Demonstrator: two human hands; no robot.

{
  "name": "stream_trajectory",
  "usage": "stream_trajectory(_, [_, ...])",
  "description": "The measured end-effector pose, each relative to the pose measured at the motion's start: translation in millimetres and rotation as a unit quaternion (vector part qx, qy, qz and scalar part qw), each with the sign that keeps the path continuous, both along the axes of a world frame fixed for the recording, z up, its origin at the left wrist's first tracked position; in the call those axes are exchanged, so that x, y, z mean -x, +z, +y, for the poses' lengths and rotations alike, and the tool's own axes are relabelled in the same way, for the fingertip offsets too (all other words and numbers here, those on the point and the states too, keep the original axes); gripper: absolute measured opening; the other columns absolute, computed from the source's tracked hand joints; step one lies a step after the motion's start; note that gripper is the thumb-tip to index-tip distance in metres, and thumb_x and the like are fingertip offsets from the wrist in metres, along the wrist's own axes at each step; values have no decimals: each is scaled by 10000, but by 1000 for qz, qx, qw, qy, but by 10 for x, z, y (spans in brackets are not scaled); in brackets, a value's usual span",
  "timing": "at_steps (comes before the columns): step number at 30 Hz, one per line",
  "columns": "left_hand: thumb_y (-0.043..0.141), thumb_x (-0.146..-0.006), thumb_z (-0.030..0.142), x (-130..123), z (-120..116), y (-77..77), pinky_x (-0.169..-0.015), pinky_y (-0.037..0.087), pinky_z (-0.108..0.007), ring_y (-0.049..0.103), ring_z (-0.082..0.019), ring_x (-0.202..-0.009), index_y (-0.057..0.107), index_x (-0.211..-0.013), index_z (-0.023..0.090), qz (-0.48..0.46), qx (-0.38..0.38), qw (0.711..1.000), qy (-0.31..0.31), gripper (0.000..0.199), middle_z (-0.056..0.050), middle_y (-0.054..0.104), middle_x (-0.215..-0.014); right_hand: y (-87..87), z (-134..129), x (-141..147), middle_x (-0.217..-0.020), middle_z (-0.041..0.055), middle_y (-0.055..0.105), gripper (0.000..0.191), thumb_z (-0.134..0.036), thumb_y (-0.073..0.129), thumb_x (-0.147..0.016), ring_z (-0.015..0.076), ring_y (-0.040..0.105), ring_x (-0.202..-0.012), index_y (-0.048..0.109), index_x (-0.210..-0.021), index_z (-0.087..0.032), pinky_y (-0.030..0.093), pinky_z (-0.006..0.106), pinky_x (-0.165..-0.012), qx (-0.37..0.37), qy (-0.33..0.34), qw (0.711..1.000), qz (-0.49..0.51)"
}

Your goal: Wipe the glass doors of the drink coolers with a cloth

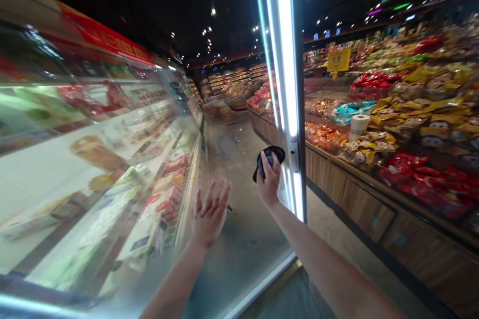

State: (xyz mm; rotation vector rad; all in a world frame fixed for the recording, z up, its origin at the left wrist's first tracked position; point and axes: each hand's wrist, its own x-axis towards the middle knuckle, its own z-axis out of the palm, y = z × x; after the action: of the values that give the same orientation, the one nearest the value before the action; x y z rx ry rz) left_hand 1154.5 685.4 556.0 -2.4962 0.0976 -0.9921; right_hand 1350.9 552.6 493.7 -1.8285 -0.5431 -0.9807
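Observation:
A large glass door with a brightly lit vertical edge point(287, 50) stands in front of me. My left hand point(210, 212) is raised with its fingers spread, on or close to the glass, and it holds nothing. To its right, my right hand point(270, 179) grips a black padded object point(265, 159), which lies against the glass beside the door's lit edge. The palm side of that hand is hidden.
Packaged goods point(164, 189) fill a refrigerated case on the left, blurred through the glass. On the right are candy bins point(415, 174) with wooden fronts, a white paper roll point(358, 127) and a yellow price sign point(339, 60). Grey floor point(232, 134) runs between them.

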Motion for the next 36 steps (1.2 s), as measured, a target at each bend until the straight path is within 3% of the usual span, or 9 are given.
stream_trajectory(3, [578, -910, 201, 50, -12, -17, -1297, -23, -507, 62, -232, -1574, 141, -1628, 254, 0, 1, 1000, 9, 842, -49, 286, -1654, -288, -210, 31, -1584, 136, 325, 622, -226, 416, -973, 309, 384, -1444, 324, -1582, -314, 424, 524, -1118, 13, 18, 1000, 0])
stream_trajectory(8, [597, -884, 180, 167, 22, -71, -1299, -6, -513, 58, -240, -1577, 143, -1625, 245, 5, -2, 1000, 17, 872, -53, 278, -1654, -875, -298, -17, -1530, 246, 339, 688, -248, 344, -987, 379, 462, -1355, 113, -1635, -236, 499, 593, -970, -75, -78, 991, 83])
stream_trajectory(12, [592, -874, 154, 200, 31, -97, -1297, -21, -510, 49, -229, -1579, 157, -1621, 243, 4, 7, 1000, 24, 870, -48, 308, -1643, -509, -6, 133, -1632, 250, 175, 737, -292, 394, -992, 416, 305, -1469, 51, -1641, -225, 428, 638, -1047, -50, -56, 993, 89])
stream_trajectory(15, [584, -874, 133, 196, 12, -114, -1298, -20, -505, 45, -226, -1579, 167, -1618, 246, 2, 9, 999, 30, 861, -45, 315, -1641, -296, 37, 358, -1682, 174, 136, 730, -267, 455, -981, 385, 243, -1515, 138, -1638, -273, 356, 619, -1139, 80, 36, 995, 48])
stream_trajectory(19, [573, -885, 122, 255, 31, -160, -1301, -11, -503, 52, -226, -1580, 181, -1616, 244, -12, 4, 999, 41, 838, -43, 320, -1642, -637, -337, 375, -1620, 74, 365, 706, -123, 452, -943, 312, 410, -1447, 327, -1577, -409, 362, 562, -1177, 233, 153, 959, -43])
stream_trajectory(22, [576, -878, 116, 362, 92, -218, -1301, -9, -511, 59, -234, -1580, 193, -1614, 246, -16, 3, 999, 45, 840, -43, 307, -1648, -843, -536, 144, -1647, 91, 307, 694, -146, 417, -956, 330, 388, -1465, 283, -1598, -376, 436, 553, -1127, 153, 105, 982, 12])
stream_trajectory(27, [582, -878, 120, 514, 171, -349, -1299, -5, -515, 59, -234, -1580, 203, -1613, 268, -26, 25, 998, 54, 840, -39, 282, -1657, -522, -150, 220, -1701, 192, 35, 736, -163, 375, -971, 414, 158, -1546, 86, -1643, -248, 376, 665, -1121, 17, -8, 998, 62])
stream_trajectory(32, [594, -912, 200, 541, 254, -465, -1296, 5, -526, 78, -242, -1582, 228, -1610, 276, -30, 49, 998, 26, 791, -47, 244, -1667, -495, 155, 851, -1575, 167, 434, 701, -109, 489, -940, 344, 446, -1416, 328, -1586, -327, 348, 645, -1147, 210, 97, 960, -155])
stream_trajectory(36, [580, -931, 236, 528, 350, -492, -1296, 4, -507, 76, -225, -1582, 236, -1606, 292, -40, 56, 998, -6, 760, -35, 207, -1678, -441, 44, 859, -1414, 56, 633, 599, -129, 511, -967, 216, 560, -1295, 438, -1525, -332, 319, 515, -1216, 290, 157, 910, -249])
